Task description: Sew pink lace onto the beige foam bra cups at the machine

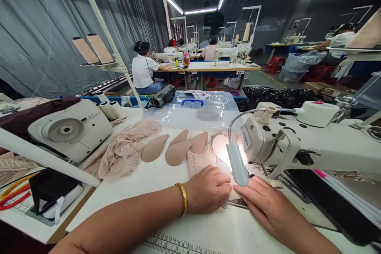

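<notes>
My left hand [210, 190] is closed, its fingers curled and pinched on beige lace fabric [200, 161] at the front of the sewing machine [275, 143]. Close by on the right, my right hand [264, 200] lies low over the work with fingers stretched out; a grey lamp head [238, 164] partly covers its fingertips. The lamp lights a pale beige cup piece [220, 147] beside the lace. The needle area is hidden behind the lamp and my hands.
Loose beige cup pieces [178, 151] and a heap of lace [127, 147] lie to the left. Behind them stands a clear plastic box lid [190, 113] carrying a black device [163, 96]. A second sewing machine [70, 129] is at left, a black phone-like slab [330, 202] at right.
</notes>
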Demonstrator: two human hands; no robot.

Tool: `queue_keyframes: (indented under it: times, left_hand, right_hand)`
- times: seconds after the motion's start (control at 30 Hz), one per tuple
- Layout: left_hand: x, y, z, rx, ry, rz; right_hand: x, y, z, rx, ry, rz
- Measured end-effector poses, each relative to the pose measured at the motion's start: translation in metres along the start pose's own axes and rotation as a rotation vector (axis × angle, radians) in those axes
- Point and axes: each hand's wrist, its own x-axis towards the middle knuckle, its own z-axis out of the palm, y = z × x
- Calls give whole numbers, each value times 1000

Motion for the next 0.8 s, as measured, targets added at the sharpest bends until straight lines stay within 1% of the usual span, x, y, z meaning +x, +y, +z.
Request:
queue_keyframes:
  times: [0.13,0.27,0.37,0.5,0.67,0.8]
  left_hand:
    - [4,-5,4,3,10,20]
    - [13,-13,7,24,20,34]
    - [23,-21,10,45,2,45]
    - [31,-29,14,55,-19,52]
    - [33,-31,16,43,-22,64]
    - [32,-31,16,29,-26,35]
  right_hand:
    - [2,0,6,-51,-18,28]
    - [5,3,10,-102,51,33]
    - [6,8,13,-146,113,47]
    - [4,16,17,-184,127,90]
    - [1,18,17,-232,140,80]
    - [2,15,14,-199,158,83]
